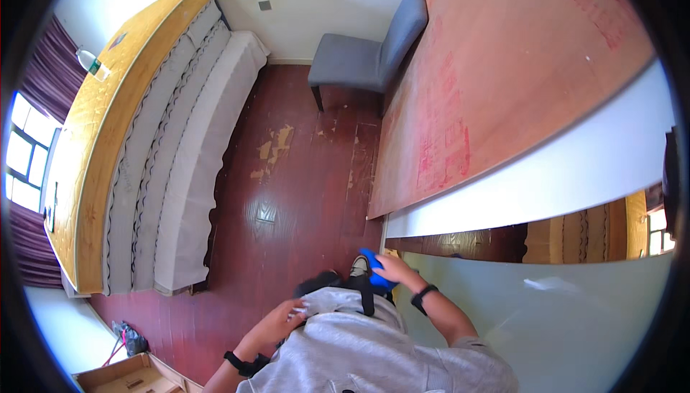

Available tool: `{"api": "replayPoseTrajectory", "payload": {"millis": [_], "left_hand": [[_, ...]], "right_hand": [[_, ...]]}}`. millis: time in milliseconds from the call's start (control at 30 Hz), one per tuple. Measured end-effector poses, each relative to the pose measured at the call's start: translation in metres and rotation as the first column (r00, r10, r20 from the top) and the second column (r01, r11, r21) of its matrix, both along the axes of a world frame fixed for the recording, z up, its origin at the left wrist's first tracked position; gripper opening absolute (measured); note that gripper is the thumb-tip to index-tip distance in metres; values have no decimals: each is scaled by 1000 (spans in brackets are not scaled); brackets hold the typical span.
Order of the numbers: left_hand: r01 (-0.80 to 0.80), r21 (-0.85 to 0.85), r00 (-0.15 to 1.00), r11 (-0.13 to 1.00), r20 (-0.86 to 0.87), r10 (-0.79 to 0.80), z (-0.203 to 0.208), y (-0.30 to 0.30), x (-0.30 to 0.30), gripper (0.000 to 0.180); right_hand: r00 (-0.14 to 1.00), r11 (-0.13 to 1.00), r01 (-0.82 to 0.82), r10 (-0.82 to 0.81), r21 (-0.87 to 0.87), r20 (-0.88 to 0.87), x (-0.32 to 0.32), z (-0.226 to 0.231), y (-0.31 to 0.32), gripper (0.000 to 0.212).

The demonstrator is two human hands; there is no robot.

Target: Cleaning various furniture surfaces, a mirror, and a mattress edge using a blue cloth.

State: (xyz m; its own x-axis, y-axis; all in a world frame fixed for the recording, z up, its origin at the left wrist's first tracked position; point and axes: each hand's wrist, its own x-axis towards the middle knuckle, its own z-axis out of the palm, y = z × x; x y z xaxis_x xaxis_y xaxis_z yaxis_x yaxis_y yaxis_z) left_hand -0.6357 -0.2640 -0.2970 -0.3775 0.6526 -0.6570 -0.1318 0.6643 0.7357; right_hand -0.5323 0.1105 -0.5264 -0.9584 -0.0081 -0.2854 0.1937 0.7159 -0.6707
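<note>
At my right side, my right hand (394, 270) is closed around a bright blue cloth (375, 266), which hangs beside my leg above a shoe (359, 266). A dark band circles that wrist. My left hand (279, 322) rests at the front of my grey shirt (338, 346); its fingers look loosely bent and slightly apart, with no held thing showing. Close to my right arm stands a smooth pale greenish panel (496, 307). A whitish patch (550, 285) shows on it, and I cannot make out whether it is a smear or a reflection.
A long sofa (194, 163) with pale covers runs along the left, backed by a yellow ledge bearing a bottle (90, 62). A grey chair (352, 61) stands ahead beside a big reddish board (496, 76). A wooden drawer-like box (136, 377) and black bag (134, 340) lie lower left.
</note>
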Motion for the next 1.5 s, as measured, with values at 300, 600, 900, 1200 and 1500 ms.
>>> {"api": "replayPoseTrajectory", "payload": {"millis": [300,600,900,1200,1500], "left_hand": [[-166,186,627,969,-738,249,11,59,-138,97],[-100,117,569,988,-808,153,27,82,-330,38],[200,113,497,973,-868,-1,38,174,-500,20],[324,131,480,937,-876,-43,36,352,-672,19],[433,319,365,843,-917,160,74,619,-799,13]], "right_hand": [[768,782,-617,574,-88,-284,-279,186,-106,51],[730,789,-613,546,-41,-410,-410,219,-67,48],[886,950,-311,303,36,-352,-480,197,86,24],[799,999,35,-10,30,-602,-582,212,224,24],[113,474,874,-407,-104,-906,-646,281,362,19]]}}
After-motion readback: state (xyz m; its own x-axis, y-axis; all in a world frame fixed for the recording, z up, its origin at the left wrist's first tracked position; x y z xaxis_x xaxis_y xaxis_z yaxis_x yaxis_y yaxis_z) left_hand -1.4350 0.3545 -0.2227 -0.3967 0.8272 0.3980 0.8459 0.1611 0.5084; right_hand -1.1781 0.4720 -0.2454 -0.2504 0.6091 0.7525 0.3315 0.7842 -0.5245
